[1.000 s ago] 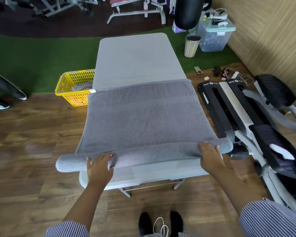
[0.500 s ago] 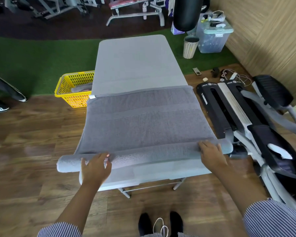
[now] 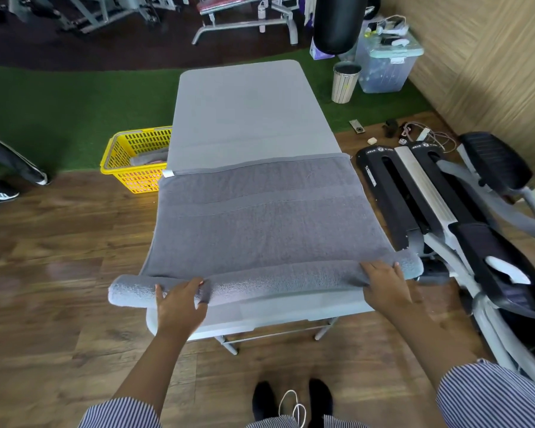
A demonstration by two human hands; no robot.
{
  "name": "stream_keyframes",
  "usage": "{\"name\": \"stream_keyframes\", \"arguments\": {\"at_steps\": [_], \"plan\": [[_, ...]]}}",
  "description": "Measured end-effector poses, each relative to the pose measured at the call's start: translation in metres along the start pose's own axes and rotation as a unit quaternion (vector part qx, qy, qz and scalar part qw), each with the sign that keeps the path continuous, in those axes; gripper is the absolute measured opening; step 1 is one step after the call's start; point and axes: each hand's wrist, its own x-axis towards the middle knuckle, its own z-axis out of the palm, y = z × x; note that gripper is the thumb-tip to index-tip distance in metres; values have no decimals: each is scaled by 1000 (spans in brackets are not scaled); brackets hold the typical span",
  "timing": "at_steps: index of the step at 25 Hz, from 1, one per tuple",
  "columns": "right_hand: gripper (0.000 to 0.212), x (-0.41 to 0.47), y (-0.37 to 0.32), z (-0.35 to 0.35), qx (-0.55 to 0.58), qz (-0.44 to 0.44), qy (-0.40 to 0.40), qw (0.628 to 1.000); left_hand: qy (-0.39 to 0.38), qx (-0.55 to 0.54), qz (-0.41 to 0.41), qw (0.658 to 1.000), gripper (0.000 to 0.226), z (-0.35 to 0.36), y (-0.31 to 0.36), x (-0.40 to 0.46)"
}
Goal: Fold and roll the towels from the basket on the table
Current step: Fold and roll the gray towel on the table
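The left hand lies palm-down with fingers curled over the rolled near end of the grey terry towel; the right hand rests likewise near the roll's other end. The towel's flat remainder spreads across the pale grey tabletop. Compared with half a second ago, the roll sits marginally farther up the tabletop. A yellow plastic basket stands on the floor beside the tabletop.
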Motion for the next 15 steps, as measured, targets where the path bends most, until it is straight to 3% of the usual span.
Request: {"name": "stream_keyframes", "arguments": {"at_steps": [2, 4, 6, 8, 11, 15], "plan": [[31, 2, 0, -6, -10, 7, -23, 1000, 14, 6, 4, 1000, 28, -5, -3, 1], [24, 9, 0, -17, -27, 7, -55, 998, 27, 24, 11, 999, 36, -12, -7, 5], [32, 15, 1, -20, -39, -3, -34, 999, 73, 20, 20, 997, 38, -13, -11, 11], [43, 17, 1, -14, -14, -7, 12, 1000, 60, 16, 7, 998, 41, -13, -9, 11], [54, 12, 0, -1, 19, 2, -45, 999, -20, 21, 2, 1000, 55, -8, -3, 2], [64, 11, 3, 4, 5, -10, -56, 998, -12, 19, 2, 1000, 57, -4, -4, 0]]}}
